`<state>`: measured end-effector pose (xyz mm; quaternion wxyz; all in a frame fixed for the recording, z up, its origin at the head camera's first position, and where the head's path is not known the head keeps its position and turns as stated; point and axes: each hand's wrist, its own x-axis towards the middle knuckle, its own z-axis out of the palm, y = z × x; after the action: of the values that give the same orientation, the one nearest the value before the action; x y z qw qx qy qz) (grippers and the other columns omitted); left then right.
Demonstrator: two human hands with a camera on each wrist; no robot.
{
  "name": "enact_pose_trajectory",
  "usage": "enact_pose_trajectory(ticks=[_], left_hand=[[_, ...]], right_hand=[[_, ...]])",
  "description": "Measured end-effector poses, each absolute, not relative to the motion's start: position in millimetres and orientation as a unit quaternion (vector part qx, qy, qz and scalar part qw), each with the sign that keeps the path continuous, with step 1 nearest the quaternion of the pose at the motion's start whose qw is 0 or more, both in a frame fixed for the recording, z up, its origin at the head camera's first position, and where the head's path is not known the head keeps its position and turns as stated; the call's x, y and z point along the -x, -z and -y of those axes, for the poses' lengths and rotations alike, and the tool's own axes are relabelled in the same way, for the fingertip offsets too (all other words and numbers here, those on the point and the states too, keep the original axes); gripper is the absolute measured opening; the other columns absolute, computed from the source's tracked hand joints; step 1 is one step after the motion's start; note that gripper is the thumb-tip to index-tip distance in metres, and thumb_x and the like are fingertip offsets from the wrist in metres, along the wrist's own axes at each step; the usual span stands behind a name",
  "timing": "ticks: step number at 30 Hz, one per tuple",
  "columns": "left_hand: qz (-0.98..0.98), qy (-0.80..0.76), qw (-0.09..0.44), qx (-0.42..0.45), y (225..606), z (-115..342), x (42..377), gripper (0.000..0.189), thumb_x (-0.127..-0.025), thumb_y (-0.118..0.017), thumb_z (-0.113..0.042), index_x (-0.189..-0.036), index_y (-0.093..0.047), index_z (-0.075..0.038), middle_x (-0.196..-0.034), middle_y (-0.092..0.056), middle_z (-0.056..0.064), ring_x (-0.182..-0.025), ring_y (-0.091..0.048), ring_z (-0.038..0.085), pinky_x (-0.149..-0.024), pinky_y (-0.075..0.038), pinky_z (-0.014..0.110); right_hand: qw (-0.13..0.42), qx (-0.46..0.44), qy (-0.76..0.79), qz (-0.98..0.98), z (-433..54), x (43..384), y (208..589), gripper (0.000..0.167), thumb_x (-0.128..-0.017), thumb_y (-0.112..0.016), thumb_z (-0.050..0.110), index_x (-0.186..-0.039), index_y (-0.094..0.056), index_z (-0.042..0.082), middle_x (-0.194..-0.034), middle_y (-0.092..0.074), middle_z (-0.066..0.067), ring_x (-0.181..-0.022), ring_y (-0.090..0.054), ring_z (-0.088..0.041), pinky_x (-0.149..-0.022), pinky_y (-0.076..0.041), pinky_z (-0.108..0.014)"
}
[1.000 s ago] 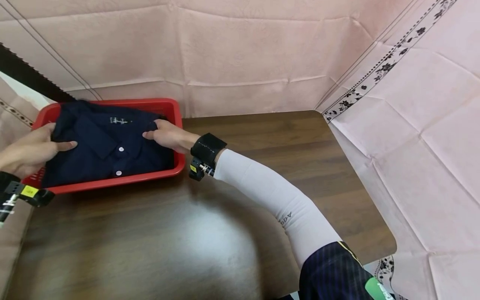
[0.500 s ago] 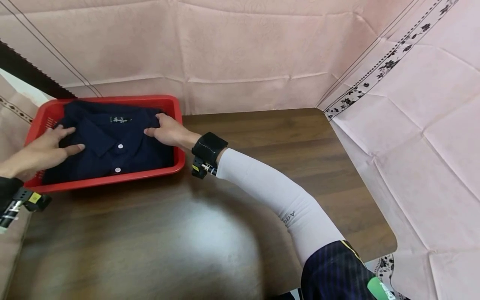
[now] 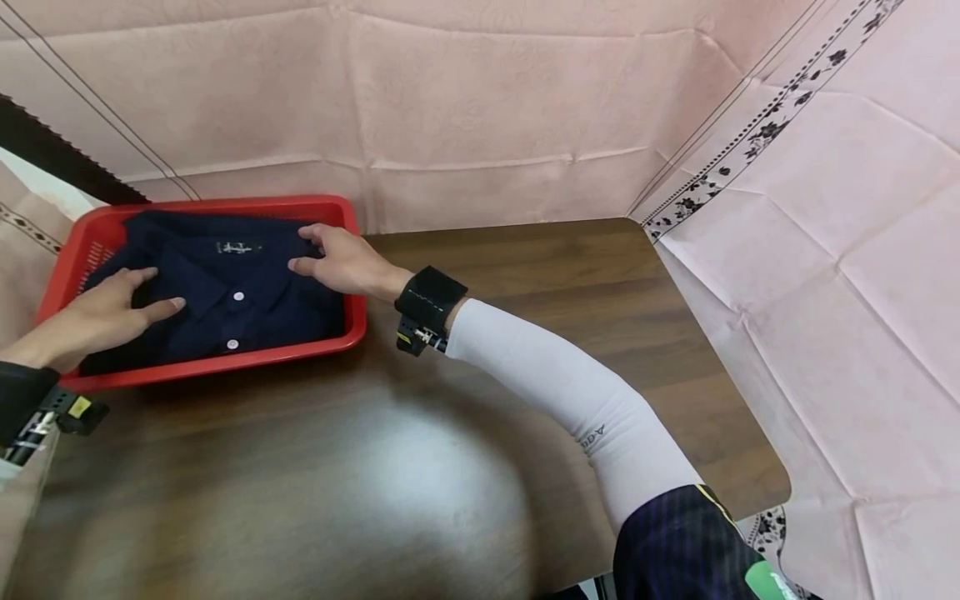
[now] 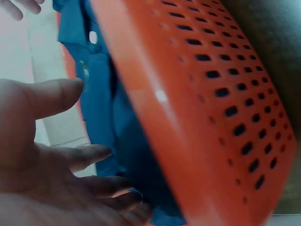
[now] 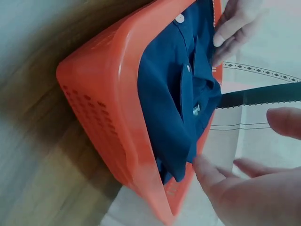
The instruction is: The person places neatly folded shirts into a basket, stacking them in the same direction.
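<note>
A folded navy shirt with white buttons and a small light label at its collar lies in a red plastic basket. Over the shirt's left side is my left hand, thumb and fingers spread. My right hand hovers at the basket's right end, its thumb and fingers apart above the shirt's edge. In the left wrist view the fingers are extended beside the blue-looking cloth. The right wrist view has my right fingertips close to the shirt's corner; whether they touch it I cannot tell.
The basket stands at the back left of a brown wooden table. Pink patterned cloth hangs behind the table, and more cloth lies along the right. A dark strip with a jagged edge slants in behind the basket.
My left hand has let go of the shirt's left edge and shifted right over it, fingers spreading. My right hand has loosened from the shirt's right side and lifted slightly. The shirt lies deeper in the basket.
</note>
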<state>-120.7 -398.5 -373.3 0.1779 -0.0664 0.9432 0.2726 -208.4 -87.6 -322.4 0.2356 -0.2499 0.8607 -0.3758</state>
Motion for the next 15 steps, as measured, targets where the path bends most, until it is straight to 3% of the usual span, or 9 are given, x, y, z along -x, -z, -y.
enact_pose_trajectory(ticks=[3, 15], left_hand=[[-0.949, -0.271, 0.146, 0.061, 368.9, 390.3, 117.8, 0.086, -0.113, -0.04, -0.046, -0.161, -0.001, 0.014, -0.161, 0.0, 0.048, -0.145, -0.009, 0.068, -0.115, -0.013, 0.082], [-0.97, -0.232, 0.074, 0.011, 350.3, 362.3, 106.4, 0.065, -0.112, -0.05, -0.028, -0.158, -0.026, 0.011, -0.158, -0.023, 0.046, -0.142, -0.023, 0.065, -0.114, -0.019, 0.082]], right_hand=[[0.222, 0.29, 0.357, -0.86, 81.4, 208.2, 321.4, 0.057, -0.108, -0.063, 0.027, -0.16, -0.045, 0.011, -0.159, -0.053, -0.004, -0.144, -0.049, -0.012, -0.115, -0.042, -0.02], [0.147, 0.392, 0.23, -0.878, 62.1, 203.3, 312.9, 0.058, -0.109, -0.061, 0.029, -0.16, -0.044, 0.009, -0.161, -0.051, -0.004, -0.144, -0.049, -0.014, -0.121, -0.035, -0.02]])
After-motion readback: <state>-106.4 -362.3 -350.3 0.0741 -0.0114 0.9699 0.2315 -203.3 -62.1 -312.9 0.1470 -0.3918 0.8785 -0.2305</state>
